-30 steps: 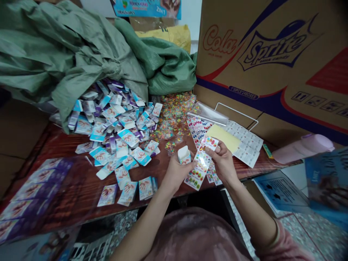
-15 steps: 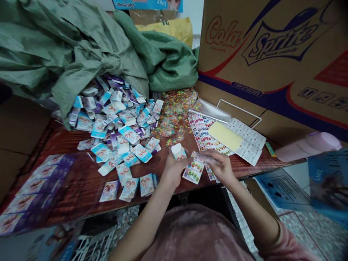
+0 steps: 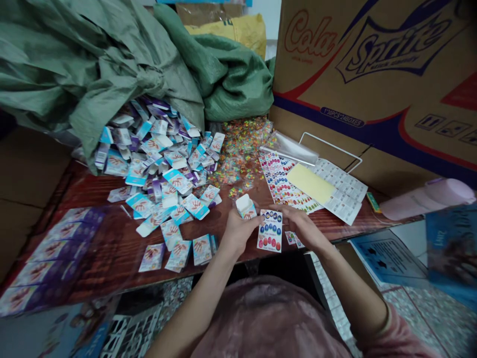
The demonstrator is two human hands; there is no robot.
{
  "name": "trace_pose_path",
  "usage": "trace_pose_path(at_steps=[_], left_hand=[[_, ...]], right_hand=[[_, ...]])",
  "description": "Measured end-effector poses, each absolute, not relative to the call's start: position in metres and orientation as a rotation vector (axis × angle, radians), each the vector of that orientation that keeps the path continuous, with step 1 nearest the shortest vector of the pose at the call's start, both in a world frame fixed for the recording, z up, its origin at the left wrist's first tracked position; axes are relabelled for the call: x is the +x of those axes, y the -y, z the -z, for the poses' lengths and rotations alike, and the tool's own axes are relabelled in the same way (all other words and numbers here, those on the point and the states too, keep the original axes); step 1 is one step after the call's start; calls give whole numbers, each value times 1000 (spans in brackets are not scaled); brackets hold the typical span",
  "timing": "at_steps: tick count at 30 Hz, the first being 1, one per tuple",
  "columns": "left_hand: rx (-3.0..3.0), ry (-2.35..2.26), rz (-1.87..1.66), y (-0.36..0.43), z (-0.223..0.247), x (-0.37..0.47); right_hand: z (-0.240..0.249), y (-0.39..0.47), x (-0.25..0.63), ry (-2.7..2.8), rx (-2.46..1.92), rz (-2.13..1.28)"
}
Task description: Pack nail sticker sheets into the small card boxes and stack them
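My left hand is closed around a small blue-and-white cardboard box with its top flap up. Under the same thumb is a small sticker sheet printed with rows of blue and red egg shapes. My right hand is just right of the sheet, its fingers stretched toward the upper edge; whether the fingertips touch it is hidden. Below that hand, small sticker pieces lie at the table edge. Larger sticker sheets and a yellow paper lie beyond it.
A heap of small boxes spills from a green sack at left. Bags of colourful beads lie behind my hands. A large carton and a pink bottle stand right. Purple-edged boxes line the table's left.
The sheet under my left thumb now hangs straighter and shows blue and red eggs instead of green and red ones. My right fingers have stretched out from a pinch beside it.
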State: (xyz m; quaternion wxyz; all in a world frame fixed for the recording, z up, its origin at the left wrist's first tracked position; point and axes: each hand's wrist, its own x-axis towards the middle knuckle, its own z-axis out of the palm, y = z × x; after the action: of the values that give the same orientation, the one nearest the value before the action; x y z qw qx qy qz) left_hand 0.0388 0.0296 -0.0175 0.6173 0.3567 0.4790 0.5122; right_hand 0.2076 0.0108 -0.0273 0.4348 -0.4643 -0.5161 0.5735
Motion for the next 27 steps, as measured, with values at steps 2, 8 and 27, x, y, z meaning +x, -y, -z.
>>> trace_pose_path(at_steps=[2, 8, 27], left_hand=[[873, -1092, -1144, -29, 19, 38], [876, -1069, -1014, -21, 23, 37], [755, -1023, -1299, -17, 28, 42]], right_hand=[[30, -13, 204, 1327, -1161, -1382], [40, -12, 200, 1256, -1285, -968], [30, 7, 198, 1885, -1111, -537]])
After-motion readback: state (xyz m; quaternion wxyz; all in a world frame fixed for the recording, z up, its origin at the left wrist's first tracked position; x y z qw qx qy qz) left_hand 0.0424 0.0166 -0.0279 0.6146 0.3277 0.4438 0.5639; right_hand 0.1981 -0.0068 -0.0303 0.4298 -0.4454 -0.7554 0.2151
